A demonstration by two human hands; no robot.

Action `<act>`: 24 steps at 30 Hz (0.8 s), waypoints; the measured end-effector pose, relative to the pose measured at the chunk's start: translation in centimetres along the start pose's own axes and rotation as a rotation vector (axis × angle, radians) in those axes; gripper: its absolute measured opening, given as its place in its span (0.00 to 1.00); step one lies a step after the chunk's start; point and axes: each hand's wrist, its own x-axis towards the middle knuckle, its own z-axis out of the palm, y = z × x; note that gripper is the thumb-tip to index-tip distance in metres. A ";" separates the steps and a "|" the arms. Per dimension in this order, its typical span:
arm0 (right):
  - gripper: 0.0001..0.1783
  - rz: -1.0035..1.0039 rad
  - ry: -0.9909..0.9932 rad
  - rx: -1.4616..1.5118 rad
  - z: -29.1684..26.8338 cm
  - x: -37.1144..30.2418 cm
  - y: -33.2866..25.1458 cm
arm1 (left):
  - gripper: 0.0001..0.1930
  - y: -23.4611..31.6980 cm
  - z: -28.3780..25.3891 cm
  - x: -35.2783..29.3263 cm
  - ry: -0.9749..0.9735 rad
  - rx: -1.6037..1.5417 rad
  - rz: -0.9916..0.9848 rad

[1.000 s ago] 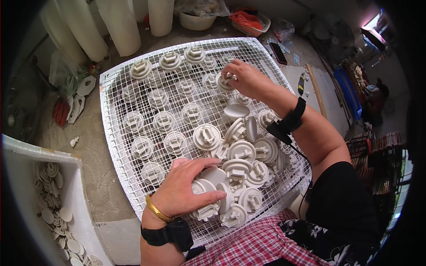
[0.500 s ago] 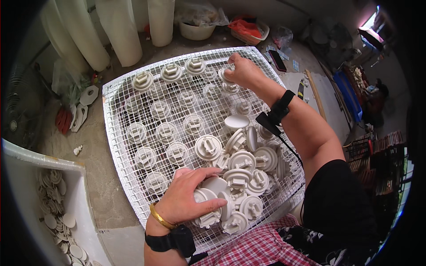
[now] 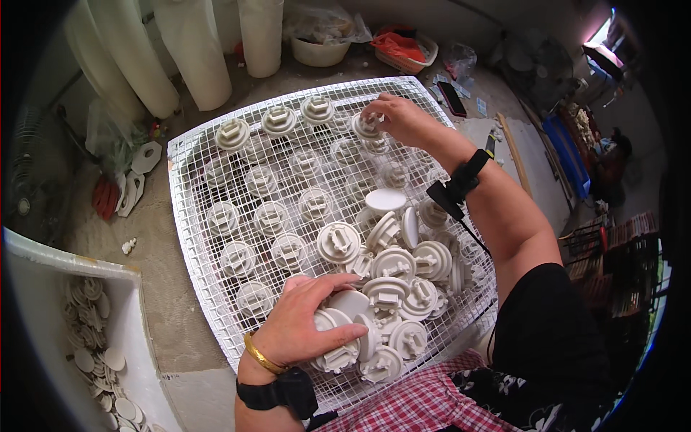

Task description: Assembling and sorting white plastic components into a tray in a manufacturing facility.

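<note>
A white mesh rack (image 3: 188, 248) lies before me, with a heap of white round ridged parts (image 3: 394, 266) on its near right side. My left hand (image 3: 302, 317) rests on the heap's near left edge, thumb and fingers spread around several pale discs. At the rack's far right, my right hand (image 3: 403, 119) has its fingertips closed at the top of a white round part (image 3: 364, 127), which sits on the mesh. Three similar parts stand along the far edge to its left, among them one round part (image 3: 278, 120). More show through the mesh, on a layer below.
A white bin (image 3: 147, 338) of similar pieces stands at lower left. Beyond the rack are tall pale cylinders (image 3: 191, 54), a bowl (image 3: 319, 52) and a basket with red plastic (image 3: 404, 50). A phone (image 3: 451, 98) lies past the far right corner. Another person (image 3: 613, 155) is at far right.
My right hand has drawn back slightly to the right, its fingers now curled at the part's top, so more of that part shows. My left hand has stayed in place.
</note>
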 end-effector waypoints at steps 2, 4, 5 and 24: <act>0.17 0.241 -0.044 0.106 -0.4 0.7 -0.2 | 0.32 0.0 0.0 0.0 -0.005 -0.009 -0.007; 0.16 0.258 0.011 0.033 -0.6 1.6 -0.8 | 0.33 0.3 -0.3 0.2 -0.028 -0.018 -0.052; 0.15 0.281 0.067 -0.041 -0.7 1.9 -1.0 | 0.34 0.5 -0.4 0.2 -0.058 -0.028 -0.095; 0.22 0.193 0.159 -0.386 -0.4 4.5 -0.1 | 0.32 -0.2 0.1 0.2 0.005 0.008 0.018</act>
